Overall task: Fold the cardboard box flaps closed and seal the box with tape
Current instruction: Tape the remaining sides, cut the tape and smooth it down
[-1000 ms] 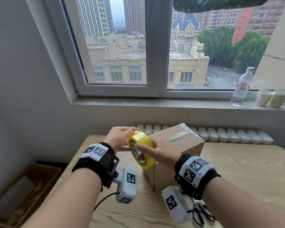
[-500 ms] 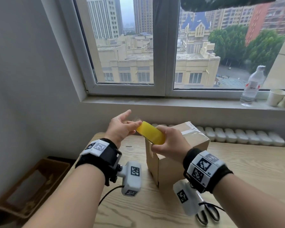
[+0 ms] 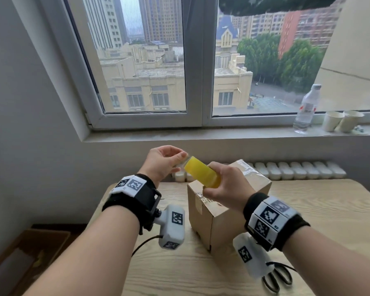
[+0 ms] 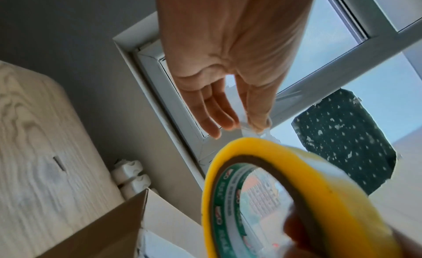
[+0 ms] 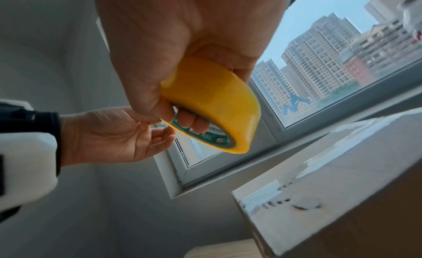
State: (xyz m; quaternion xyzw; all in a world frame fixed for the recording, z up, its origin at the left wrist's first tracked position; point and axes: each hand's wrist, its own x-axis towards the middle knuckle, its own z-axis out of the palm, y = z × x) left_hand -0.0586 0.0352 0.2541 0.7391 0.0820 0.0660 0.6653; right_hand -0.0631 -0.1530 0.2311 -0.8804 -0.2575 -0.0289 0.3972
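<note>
A closed cardboard box [image 3: 229, 210] stands on the wooden table [image 3: 308, 221], with clear tape across its top seam. Above its left top edge my right hand [image 3: 214, 184] grips a yellow tape roll [image 3: 202, 175]. In the right wrist view its fingers [image 5: 194, 123] pass through the core of the tape roll [image 5: 212, 99]. My left hand [image 3: 179, 159] is at the roll's far left end. In the left wrist view my left thumb and fingers [image 4: 246, 124] pinch the clear free end of tape, just above the tape roll [image 4: 285, 180].
Black scissors [image 3: 276, 278] lie at the table's near right edge. A white radiator [image 3: 297, 169] runs behind the table. On the windowsill stand a plastic bottle [image 3: 305, 107] and two paper cups [image 3: 340, 120]. A brown crate [image 3: 19, 263] sits on the floor to the left.
Both hands have lifted the roll above the box top, and it has turned edge-on to me. My left hand has moved off the roll's side to its far end and pinches the tape end.
</note>
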